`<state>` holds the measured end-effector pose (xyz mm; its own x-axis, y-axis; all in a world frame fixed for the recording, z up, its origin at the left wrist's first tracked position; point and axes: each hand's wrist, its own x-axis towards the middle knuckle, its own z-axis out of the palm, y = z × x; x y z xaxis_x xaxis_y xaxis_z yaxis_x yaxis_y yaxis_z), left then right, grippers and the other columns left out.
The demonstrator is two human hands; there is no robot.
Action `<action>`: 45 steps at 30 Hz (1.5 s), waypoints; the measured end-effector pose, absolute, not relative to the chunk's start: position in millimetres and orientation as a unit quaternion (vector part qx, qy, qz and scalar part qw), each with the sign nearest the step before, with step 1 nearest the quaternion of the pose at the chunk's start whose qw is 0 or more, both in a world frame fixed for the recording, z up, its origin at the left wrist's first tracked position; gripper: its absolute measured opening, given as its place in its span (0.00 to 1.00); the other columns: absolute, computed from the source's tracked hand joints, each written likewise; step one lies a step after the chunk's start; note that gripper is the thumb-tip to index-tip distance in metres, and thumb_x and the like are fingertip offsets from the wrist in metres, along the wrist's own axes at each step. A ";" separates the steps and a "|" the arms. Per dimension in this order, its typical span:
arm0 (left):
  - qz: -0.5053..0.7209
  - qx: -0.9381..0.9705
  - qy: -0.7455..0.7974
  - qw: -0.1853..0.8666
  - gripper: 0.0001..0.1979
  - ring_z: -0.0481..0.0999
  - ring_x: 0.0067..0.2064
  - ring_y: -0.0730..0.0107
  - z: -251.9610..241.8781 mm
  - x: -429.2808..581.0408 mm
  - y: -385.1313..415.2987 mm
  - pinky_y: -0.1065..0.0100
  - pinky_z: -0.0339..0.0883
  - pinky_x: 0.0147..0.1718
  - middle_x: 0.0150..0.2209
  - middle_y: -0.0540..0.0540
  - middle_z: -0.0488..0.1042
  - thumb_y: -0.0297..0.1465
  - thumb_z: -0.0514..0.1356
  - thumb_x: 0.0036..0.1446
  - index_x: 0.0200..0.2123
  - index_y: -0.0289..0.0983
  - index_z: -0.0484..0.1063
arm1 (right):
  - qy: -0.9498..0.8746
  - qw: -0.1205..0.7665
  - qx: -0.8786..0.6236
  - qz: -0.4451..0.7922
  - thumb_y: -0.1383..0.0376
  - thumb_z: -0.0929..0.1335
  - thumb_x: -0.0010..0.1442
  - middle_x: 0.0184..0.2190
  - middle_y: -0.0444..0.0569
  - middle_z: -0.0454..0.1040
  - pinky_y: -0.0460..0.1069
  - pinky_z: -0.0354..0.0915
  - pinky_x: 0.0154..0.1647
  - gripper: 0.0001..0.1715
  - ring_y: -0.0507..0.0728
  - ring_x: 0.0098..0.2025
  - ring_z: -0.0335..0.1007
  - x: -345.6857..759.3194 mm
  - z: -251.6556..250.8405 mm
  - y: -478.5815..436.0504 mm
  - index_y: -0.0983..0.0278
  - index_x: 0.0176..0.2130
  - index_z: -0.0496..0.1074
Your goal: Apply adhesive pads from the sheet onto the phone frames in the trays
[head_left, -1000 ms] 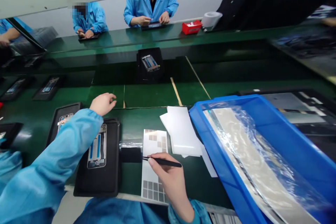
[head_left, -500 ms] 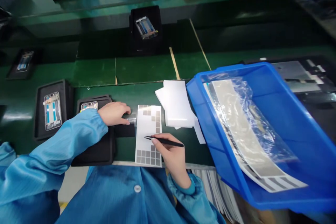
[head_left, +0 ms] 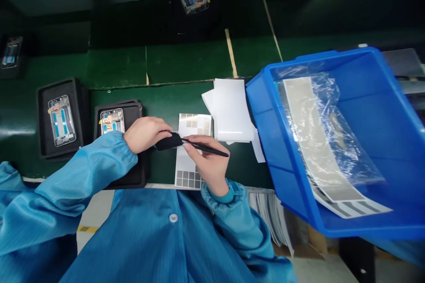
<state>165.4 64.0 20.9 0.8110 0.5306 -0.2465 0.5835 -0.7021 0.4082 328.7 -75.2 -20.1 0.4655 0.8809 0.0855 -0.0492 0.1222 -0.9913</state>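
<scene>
Our left grip (head_left: 146, 134) pinches a flat black rectangular piece (head_left: 168, 142), our right grip (head_left: 213, 161) slim black tweezers (head_left: 212, 150), and grey squares (head_left: 191, 175) remain on the part-bare white sheet (head_left: 184, 158).

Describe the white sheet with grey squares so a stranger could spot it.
Find the large blue plastic bin at right, then the stack of blank white sheets beside it. Just left of that stack, partly hidden by the right hand holding slim black tweezers, lies a narrow white rectangular sheet. Its rows of small grey squares set it apart from the plain stack.
</scene>
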 end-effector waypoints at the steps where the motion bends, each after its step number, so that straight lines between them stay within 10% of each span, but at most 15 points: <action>1: -0.061 0.926 0.297 0.226 0.12 0.80 0.47 0.62 21.8 165.3 62.7 0.65 0.70 0.45 0.44 0.47 0.81 0.35 0.56 0.68 0.44 0.40 0.79 | -0.388 0.653 -0.549 0.348 0.70 0.77 0.55 0.37 0.45 0.83 0.53 0.78 0.47 0.11 0.57 0.42 0.82 328.0 -20.7 -72.8 0.56 0.38 0.80; 32: -0.124 0.948 0.255 0.145 0.13 0.78 0.42 0.62 25.1 170.6 56.2 0.64 0.67 0.38 0.36 0.44 0.78 0.30 0.53 0.69 0.37 0.34 0.76 | -0.420 0.629 -0.593 0.277 0.71 0.77 0.53 0.33 0.44 0.83 0.55 0.77 0.41 0.10 0.58 0.36 0.81 314.4 -12.5 -61.9 0.57 0.35 0.81; 39: -0.011 0.949 0.304 0.083 0.22 0.74 0.53 0.54 36.4 132.3 53.1 0.59 0.68 0.48 0.54 0.36 0.74 0.37 0.63 0.63 0.56 0.31 0.69 | -0.342 0.580 -0.651 0.350 0.63 0.79 0.51 0.31 0.45 0.83 0.52 0.76 0.36 0.07 0.57 0.33 0.80 312.4 -5.7 -49.7 0.59 0.33 0.82; 45: 0.045 0.913 0.399 0.070 0.11 0.73 0.47 0.54 40.0 34.9 39.4 0.55 0.68 0.45 0.45 0.40 0.77 0.34 0.57 0.66 0.46 0.36 0.75 | -0.312 0.559 -0.611 0.466 0.61 0.80 0.49 0.23 0.43 0.79 0.49 0.71 0.27 0.10 0.53 0.25 0.75 283.0 -5.3 -27.3 0.60 0.32 0.81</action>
